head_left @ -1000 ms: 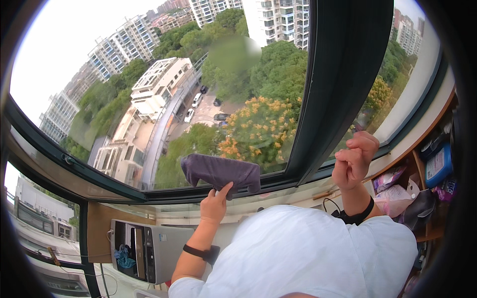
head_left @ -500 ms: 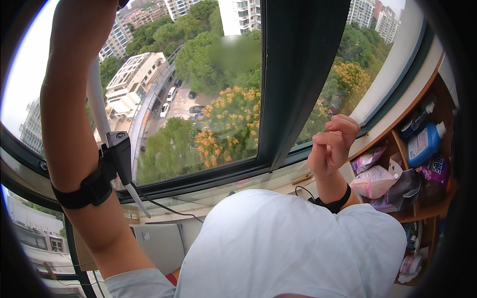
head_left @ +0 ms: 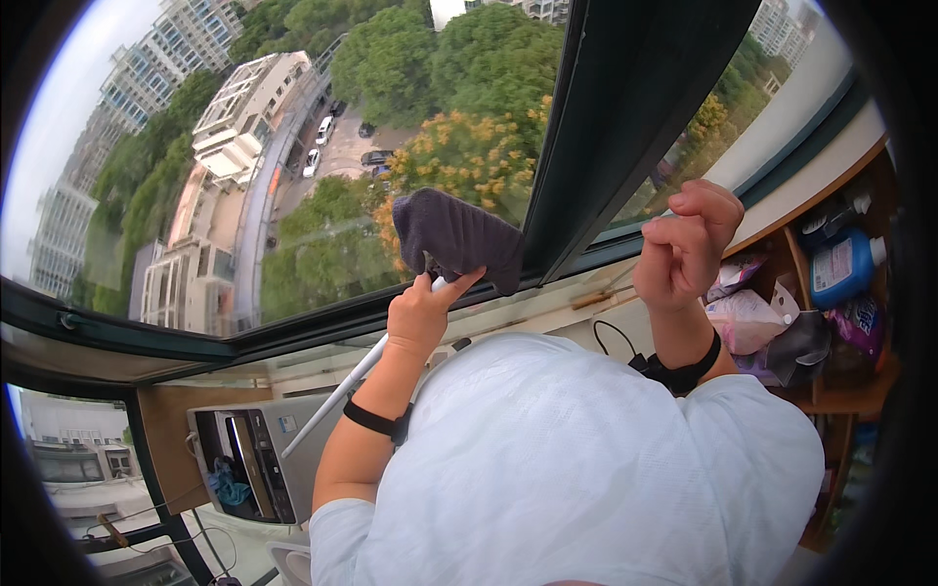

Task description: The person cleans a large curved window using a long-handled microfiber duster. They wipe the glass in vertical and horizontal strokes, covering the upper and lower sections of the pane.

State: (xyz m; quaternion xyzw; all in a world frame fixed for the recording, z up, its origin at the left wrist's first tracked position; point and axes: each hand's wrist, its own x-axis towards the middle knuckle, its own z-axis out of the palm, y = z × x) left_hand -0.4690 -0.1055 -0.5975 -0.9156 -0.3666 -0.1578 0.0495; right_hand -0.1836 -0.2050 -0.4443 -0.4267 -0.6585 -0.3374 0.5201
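Note:
My left hand point(head_left: 420, 317) is closed around a window cleaner's white pole point(head_left: 337, 400), close below its head. One finger stretches along the underside of the dark grey cloth pad point(head_left: 459, 239) that covers the head. The pad is in front of the lower window pane point(head_left: 322, 225), by the dark frame; whether it touches the glass I cannot tell. Below my forearm, the pole slants down to the left. Raised at the right by the window frame, my right hand point(head_left: 689, 249) has its fingers curled in, and nothing shows in them.
Wooden shelves point(head_left: 821, 396) at the right hold a blue bottle point(head_left: 842, 269) and several bags. A thick dark window frame point(head_left: 635, 107) stands between the panes. At lower left is a light grey appliance point(head_left: 293, 430) with its front open and cloth inside. A black cable point(head_left: 608, 337) lies near the sill.
My left arm has come down from high at the left, bringing the cloth-covered head and pole to the middle. My right hand stays curled. The view has shifted somewhat.

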